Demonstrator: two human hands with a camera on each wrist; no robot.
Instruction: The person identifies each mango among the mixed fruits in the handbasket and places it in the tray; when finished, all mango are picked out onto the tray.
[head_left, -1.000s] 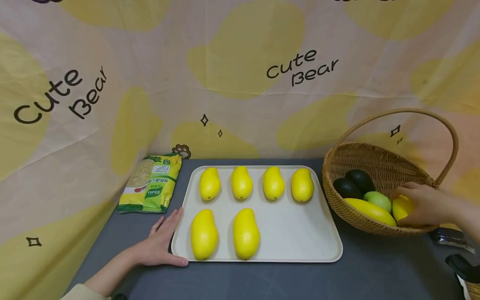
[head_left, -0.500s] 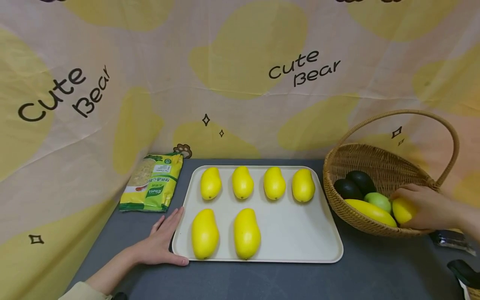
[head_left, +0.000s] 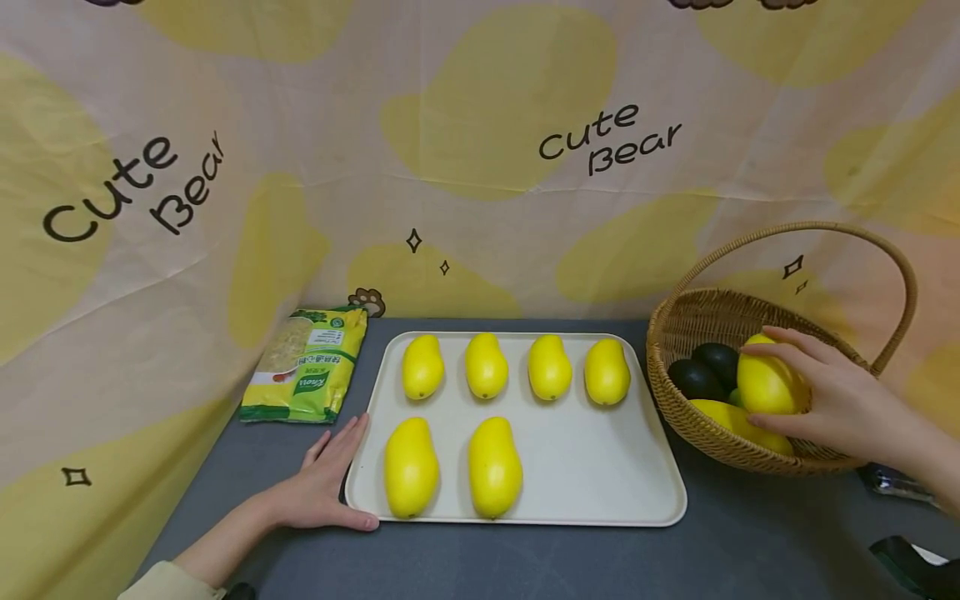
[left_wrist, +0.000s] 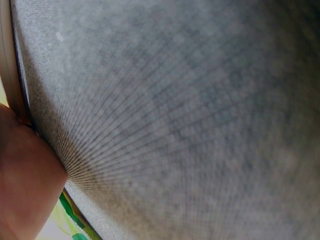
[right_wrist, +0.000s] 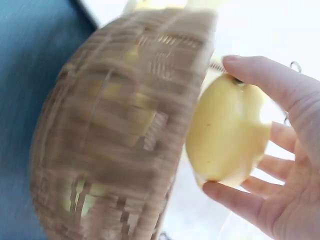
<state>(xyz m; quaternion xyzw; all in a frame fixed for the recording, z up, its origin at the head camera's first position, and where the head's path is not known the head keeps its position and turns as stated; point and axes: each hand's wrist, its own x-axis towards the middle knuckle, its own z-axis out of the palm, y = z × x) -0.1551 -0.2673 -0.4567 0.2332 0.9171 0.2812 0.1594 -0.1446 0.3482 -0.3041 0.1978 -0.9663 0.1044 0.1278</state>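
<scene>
My right hand (head_left: pixel 843 400) grips a yellow mango (head_left: pixel 767 379) over the right part of a wicker basket (head_left: pixel 750 450). In the right wrist view the thumb is at the mango's (right_wrist: pixel 227 130) stem end and the fingertips at its other side, beside the blurred basket wall (right_wrist: pixel 115 120). My left hand (head_left: pixel 318 492) rests at the left edge of a cream tray (head_left: pixel 592 467), fingers extended and thumb at the front corner. Several mangoes (head_left: pixel 495 467) lie on the tray in two rows. The left wrist view shows mostly grey tabletop and part of the hand (left_wrist: pixel 27 180).
Inside the basket lie two dark avocados (head_left: pixel 693 379), a long yellow fruit (head_left: pixel 738 422) and a mostly hidden green one. A tall handle (head_left: pixel 825 227) arches over them. A yellow-green food packet (head_left: pixel 303 367) lies left of the tray. A black object (head_left: pixel 907 567) sits at front right.
My right hand has lifted the mango up from the basket's right side and moved it leftward, now covering most of the green fruit. The left hand and tray have stayed put.
</scene>
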